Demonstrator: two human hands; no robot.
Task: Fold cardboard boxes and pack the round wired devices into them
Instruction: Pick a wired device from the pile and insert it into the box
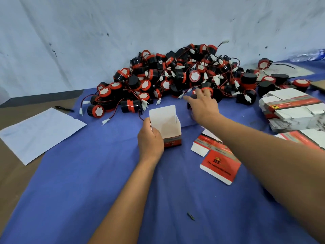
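There is a single view, from a wide-angle camera worn on the person's head; it looks forward and down across a blue cloth (88,182) on the table; both forearms reach in from the bottom edge, so the near cloth lies close under the lens; the pile of round devices (175,76) sits in mid-frame, farther off; a white wall (105,32) fills the top; straight edges bow towards the frame's sides.

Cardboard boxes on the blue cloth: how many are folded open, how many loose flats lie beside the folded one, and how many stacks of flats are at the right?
Folded open box, held by the left hand: 1
Loose flat boxes: 2
Stacks of flat boxes: 2
Total: 5
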